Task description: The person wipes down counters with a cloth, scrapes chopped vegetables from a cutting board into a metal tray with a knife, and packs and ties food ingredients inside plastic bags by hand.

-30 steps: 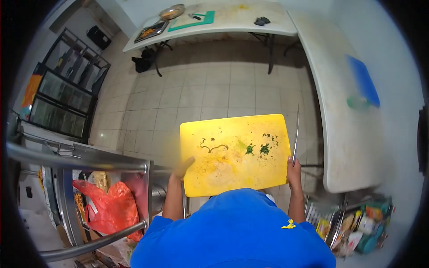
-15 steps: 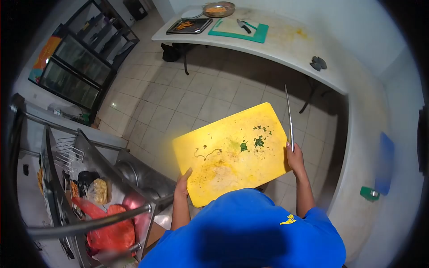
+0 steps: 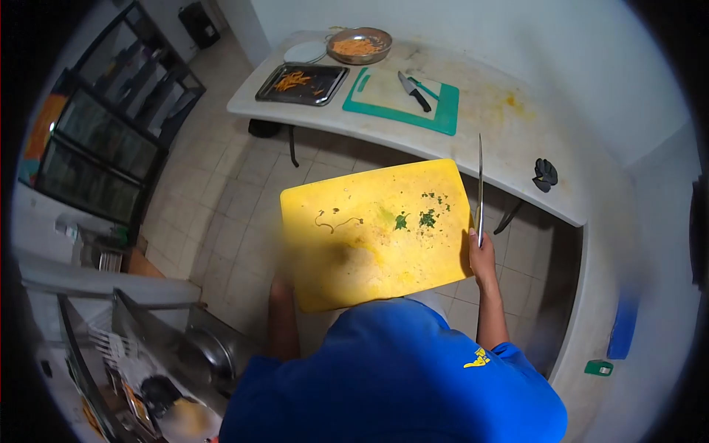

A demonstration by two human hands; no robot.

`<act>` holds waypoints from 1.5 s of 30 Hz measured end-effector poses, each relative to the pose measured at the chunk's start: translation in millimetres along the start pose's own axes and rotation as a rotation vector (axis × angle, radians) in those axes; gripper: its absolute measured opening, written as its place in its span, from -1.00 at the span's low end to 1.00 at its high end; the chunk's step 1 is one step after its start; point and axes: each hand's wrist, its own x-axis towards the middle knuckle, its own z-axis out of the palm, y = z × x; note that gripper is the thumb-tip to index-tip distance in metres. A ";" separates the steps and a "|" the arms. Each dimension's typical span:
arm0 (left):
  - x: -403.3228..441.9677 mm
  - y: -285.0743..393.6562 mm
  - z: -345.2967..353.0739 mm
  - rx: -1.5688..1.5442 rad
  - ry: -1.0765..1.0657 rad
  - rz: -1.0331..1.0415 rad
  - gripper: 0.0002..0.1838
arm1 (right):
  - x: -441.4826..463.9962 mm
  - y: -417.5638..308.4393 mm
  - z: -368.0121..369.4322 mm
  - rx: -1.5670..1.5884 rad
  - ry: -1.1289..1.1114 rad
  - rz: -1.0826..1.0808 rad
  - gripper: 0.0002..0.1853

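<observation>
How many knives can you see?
2. One long knife is in the right hand, beside the yellow board. The black-handled knife lies on the green-edged board on the far table. I can't tell what the slim green thing by it is; more could be hidden.

Tiled floor (image 3: pixel 221 173) beneath pale walls (image 3: pixel 450 33)

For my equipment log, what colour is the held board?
The board is yellow; it shows best in the head view.
</observation>
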 end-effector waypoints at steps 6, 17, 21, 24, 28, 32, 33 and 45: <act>103.9 48.9 28.3 0.125 0.061 0.042 -0.28 | 103.5 -11.4 52.5 0.059 -0.022 0.010 -0.60; 204.3 135.7 77.6 -0.039 0.167 -0.098 -0.37 | 315.4 -60.6 151.3 -0.150 -0.185 -0.256 -0.60; 241.4 153.2 58.4 0.095 0.198 0.024 -0.35 | 342.1 -94.7 181.5 -0.166 -0.329 -0.198 -0.62; 297.4 175.7 32.5 -0.032 0.052 -0.057 -0.30 | 381.3 -86.8 224.3 -0.195 -0.298 -0.196 -0.62; 360.5 207.8 0.4 -0.071 -0.020 -0.141 -0.26 | 399.5 -97.3 252.8 -0.267 -0.229 -0.104 -0.62; 397.0 230.0 -24.0 0.041 -0.012 -0.086 -0.30 | 388.1 -102.6 263.8 -0.190 -0.130 0.029 -0.58; 408.0 241.5 -26.4 0.033 -0.023 -0.101 -0.32 | 384.2 -114.0 268.9 -0.147 -0.076 0.024 -0.56; 458.1 277.2 -17.7 0.118 -0.110 -0.126 -0.37 | 358.8 -109.8 288.7 -0.242 0.054 0.022 -0.58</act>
